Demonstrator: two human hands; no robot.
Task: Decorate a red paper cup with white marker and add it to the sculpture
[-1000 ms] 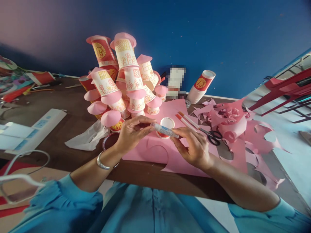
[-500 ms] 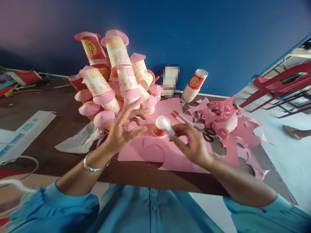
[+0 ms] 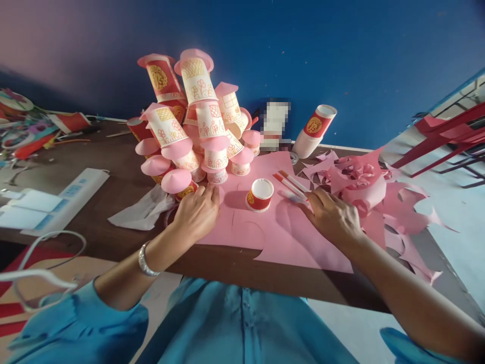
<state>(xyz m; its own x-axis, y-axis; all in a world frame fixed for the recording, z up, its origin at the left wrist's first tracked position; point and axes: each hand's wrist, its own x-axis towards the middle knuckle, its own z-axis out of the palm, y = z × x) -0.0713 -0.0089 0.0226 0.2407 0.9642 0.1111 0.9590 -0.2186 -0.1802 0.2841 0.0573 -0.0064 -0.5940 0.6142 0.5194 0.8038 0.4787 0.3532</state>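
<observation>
A short red and white paper cup [image 3: 261, 194] stands on the pink paper sheet [image 3: 242, 227] between my hands. My right hand [image 3: 333, 215] is low over the sheet to its right, fingers closed on a small translucent whitish tube [image 3: 293, 196]. Two orange-and-white pens [image 3: 290, 184] lie just beyond the tube, and the scissors seem hidden under this hand. My left hand [image 3: 199, 212] is curled beside the pink cone tops at the front of the cup stack [image 3: 208, 121]; its fingertips point away from me, so what they hold, if anything, is hidden.
Nested paper cups [image 3: 312, 131] lean near the blue wall. Pink paper scraps [image 3: 359, 182] are heaped at right. A crumpled white plastic bag [image 3: 142, 210] lies left of my left hand. Farther left are a power strip [image 3: 71, 199] and a white cable [image 3: 53, 235].
My right hand has moved from above the short cup, right and down to the sheet with the tube. My left hand, spread before, has lowered toward the stack and curled. The view has shifted.
</observation>
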